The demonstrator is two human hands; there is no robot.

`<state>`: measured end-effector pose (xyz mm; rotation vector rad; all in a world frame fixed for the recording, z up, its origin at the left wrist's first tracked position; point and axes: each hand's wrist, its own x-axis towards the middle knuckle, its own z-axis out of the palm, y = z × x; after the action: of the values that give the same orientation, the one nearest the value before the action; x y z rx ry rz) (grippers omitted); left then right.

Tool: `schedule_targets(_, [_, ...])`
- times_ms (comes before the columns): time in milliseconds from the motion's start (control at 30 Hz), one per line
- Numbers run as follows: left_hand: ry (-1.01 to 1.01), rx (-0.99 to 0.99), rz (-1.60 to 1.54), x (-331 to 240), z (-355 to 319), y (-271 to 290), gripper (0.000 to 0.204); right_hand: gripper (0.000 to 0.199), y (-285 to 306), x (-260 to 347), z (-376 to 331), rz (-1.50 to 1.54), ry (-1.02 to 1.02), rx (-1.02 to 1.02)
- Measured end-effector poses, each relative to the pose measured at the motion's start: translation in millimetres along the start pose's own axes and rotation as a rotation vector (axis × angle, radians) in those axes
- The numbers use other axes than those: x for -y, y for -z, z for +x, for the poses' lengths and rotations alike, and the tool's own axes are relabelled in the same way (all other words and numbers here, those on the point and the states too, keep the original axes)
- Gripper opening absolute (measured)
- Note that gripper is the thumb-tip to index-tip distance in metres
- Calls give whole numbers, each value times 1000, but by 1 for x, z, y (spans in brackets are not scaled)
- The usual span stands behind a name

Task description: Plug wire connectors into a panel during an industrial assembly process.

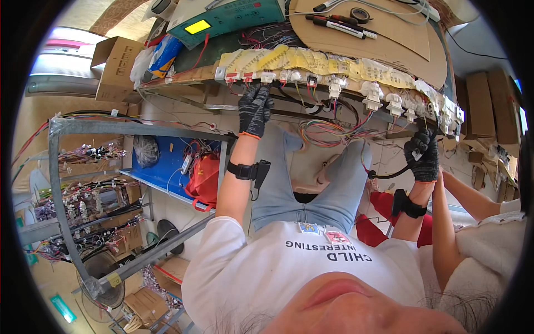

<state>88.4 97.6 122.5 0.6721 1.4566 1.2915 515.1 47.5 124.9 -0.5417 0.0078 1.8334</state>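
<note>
holding a black cable (394, 172) beside the bench (186, 79) in the right hand's (421, 156) curled grip; likely light and bendy, best taken along its middle; cannot tell the left hand's (255, 111) grip.

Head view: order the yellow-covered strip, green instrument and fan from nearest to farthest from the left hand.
1. Yellow-covered strip, just beyond the left hand.
2. Green instrument, behind the strip.
3. Fan, toward the lower left.
</note>
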Motion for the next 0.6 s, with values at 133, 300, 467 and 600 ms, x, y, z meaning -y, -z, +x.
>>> schedule_targets(133, [55,93,-122,-2,2,3,12,18,-6,-2,-3,6,-14,41])
schedule_targets(300, [84,214,-194,-1,10,10,12,17,2,0,-3,50,-14,73])
schedule_targets(467, [101,401,-194,-9,10,20,17,17,8,1,1,60,-16,93])
schedule_targets(600, [94,474,-134,-11,14,21,17,18,9,2,2,41,-6,102])
